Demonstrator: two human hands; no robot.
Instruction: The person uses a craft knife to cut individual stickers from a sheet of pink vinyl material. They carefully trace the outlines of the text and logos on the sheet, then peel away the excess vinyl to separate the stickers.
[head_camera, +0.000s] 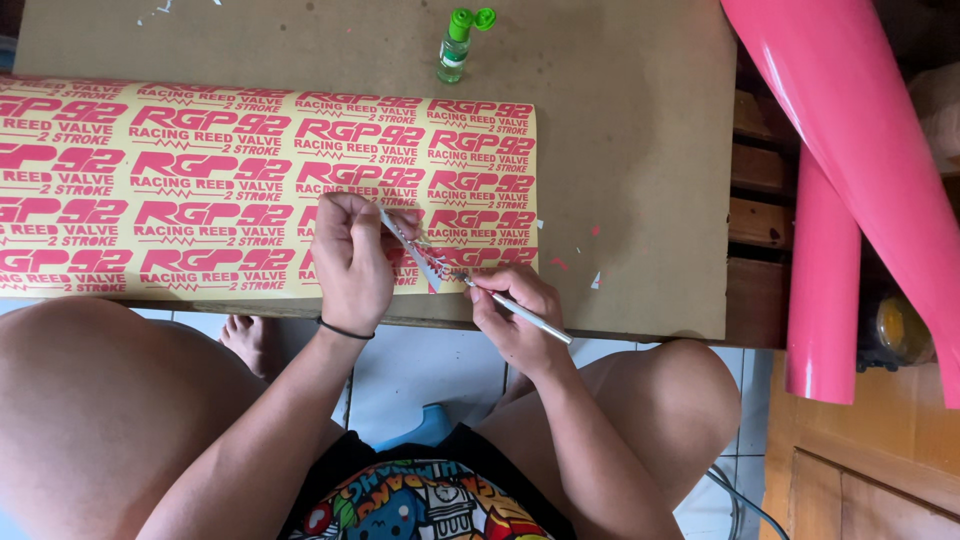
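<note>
While a peeled strip of pink vinyl (418, 255) lifts off the yellow sticker sheet (200, 190), the left hand (350, 255) pinches its upper end, knuckles up; just right, the right hand (515, 315) grips a thin silver tool (525, 313) pen-style, tip at the strip.

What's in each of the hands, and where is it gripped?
Left hand pinches the upper end of a peeled vinyl strip. Right hand holds a thin silver craft knife near its tip end, pen-style.
</note>
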